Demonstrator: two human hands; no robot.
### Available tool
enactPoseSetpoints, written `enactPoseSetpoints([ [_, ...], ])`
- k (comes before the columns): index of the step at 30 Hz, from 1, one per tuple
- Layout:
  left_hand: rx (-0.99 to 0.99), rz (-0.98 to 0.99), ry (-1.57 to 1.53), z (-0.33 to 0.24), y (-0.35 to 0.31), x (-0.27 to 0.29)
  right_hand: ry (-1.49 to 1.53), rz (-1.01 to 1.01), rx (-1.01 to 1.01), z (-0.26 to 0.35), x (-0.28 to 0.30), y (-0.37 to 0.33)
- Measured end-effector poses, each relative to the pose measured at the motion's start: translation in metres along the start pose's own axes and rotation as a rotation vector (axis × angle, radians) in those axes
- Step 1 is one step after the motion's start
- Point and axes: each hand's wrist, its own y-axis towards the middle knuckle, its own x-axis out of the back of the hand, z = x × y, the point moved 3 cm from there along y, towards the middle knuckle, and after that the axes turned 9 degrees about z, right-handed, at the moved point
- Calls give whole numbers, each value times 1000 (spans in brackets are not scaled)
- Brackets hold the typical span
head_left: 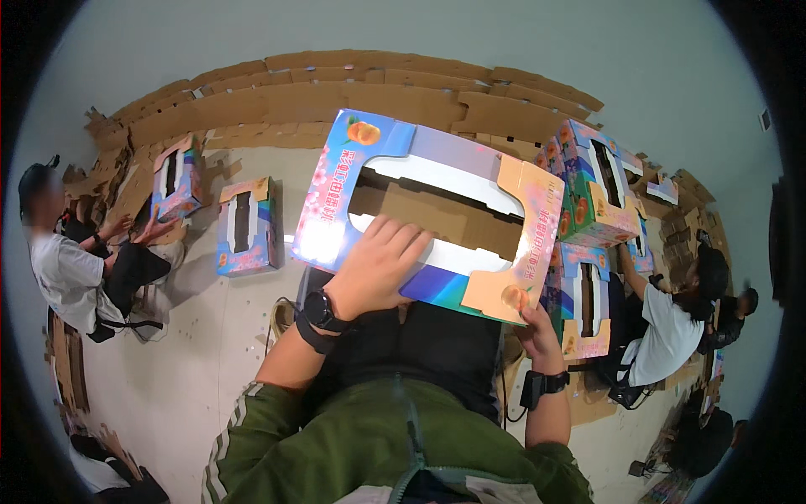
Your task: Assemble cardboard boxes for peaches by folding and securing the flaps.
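A seated person [71, 269] at far left is reaching both hands toward a printed box [176, 178] on the floor. Just right of that, a second box [248, 225] is standing alone on the pale floor [210, 336].

The left hand [378, 265] is lying flat on the big colourful carton [432, 214], fingers [403, 235] together and stretched forward, their tips reaching the edge of the long window cut in its top. A black watch [321, 311] is sitting on that wrist. The carton is being held up over the lap, tilted, directly under those fingers and spreading well past them on both sides.

The right hand [537, 332] is gripping the carton's near right corner from below, fingers curled around the edge beside a printed peach; how tightly they are closing I cannot tell. A dark band [541, 385] is circling that wrist.

Beyond those fingers to the right, finished boxes [592, 197] are stacked, and another person [667, 323] is sitting beside them. Flat brown cardboard [336, 97] is lining the far wall.
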Motion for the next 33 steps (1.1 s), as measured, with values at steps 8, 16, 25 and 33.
enactPoseSetpoints([
  [8, -20, 19, 16, 5, 0, -1, 52, -65, 24, -16, 0, -7],
  [16, 33, 87, 18, 4, -3, 5, 4, -110, 72, -33, 5, -14],
  [25, 121, -230, 38, -1, -21, -4, 313, -145, 301, 35, -3, -11],
  [33, 256, -76, -78, 17, -40, -33, 263, -286, 824, 69, 128, -108],
])
